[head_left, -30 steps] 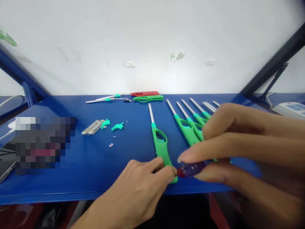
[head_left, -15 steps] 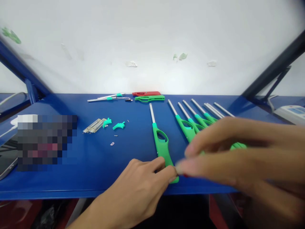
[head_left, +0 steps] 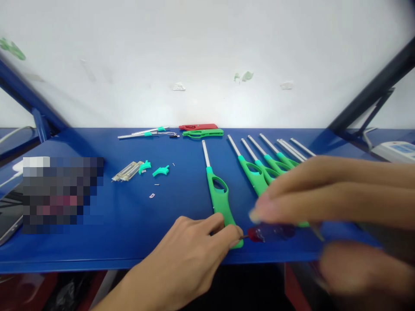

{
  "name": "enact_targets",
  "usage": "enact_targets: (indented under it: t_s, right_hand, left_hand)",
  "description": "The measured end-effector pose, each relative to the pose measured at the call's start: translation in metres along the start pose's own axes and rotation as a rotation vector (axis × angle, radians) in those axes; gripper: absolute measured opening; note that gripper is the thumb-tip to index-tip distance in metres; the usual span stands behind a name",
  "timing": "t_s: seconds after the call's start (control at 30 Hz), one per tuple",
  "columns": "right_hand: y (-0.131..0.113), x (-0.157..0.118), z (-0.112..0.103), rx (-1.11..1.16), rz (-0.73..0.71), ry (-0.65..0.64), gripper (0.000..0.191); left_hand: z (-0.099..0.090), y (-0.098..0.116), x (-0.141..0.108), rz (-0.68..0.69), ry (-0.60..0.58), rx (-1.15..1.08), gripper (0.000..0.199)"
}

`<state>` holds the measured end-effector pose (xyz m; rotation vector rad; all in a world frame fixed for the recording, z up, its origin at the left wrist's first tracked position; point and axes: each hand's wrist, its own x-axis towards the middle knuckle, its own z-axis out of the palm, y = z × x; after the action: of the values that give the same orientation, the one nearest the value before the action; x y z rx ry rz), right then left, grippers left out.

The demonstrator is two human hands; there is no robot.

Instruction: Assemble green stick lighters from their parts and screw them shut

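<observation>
A green gas lighter [head_left: 221,203] with a silver tube lies on the blue table in front of me. My left hand [head_left: 191,250] is closed around the lower end of its handle. From the right, a screwdriver [head_left: 270,232] with a translucent red and dark handle points its thin shaft at that end, beside my left fingertips. The screwdriver's tip is hidden. Over its handle, the long fingers of my right hand [head_left: 311,194] touch the upper side, while the blurred thumb is lower and away from it.
Several green lighters [head_left: 256,175] lie in a row on the right, partly behind my right hand. Loose turquoise triggers [head_left: 161,171] and small bits lie left of centre. A red casing [head_left: 198,127] and metal tubes [head_left: 138,135] rest by the wall. A pixelated patch [head_left: 61,194] covers the left side.
My right fingers have lifted and spread, and the thumb has dropped lower, so the screwdriver's handle now shows. My left hand and the lighter have stayed in place.
</observation>
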<state>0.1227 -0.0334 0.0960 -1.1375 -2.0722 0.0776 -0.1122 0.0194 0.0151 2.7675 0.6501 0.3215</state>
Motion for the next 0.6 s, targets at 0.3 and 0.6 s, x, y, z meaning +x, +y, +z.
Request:
enact_targets:
  t_s: [0.3,0.6]
  right_hand:
    - [-0.003,0.004,0.007,0.057,-0.055,-0.010,0.032]
    - [0.005,0.003,0.006,-0.021,-0.025,-0.040,0.024]
  left_hand:
    - [-0.002,0.000,0.001,0.009,-0.067,-0.022,0.025]
    - [-0.002,0.001,0.000,0.039,0.036,-0.001,0.027]
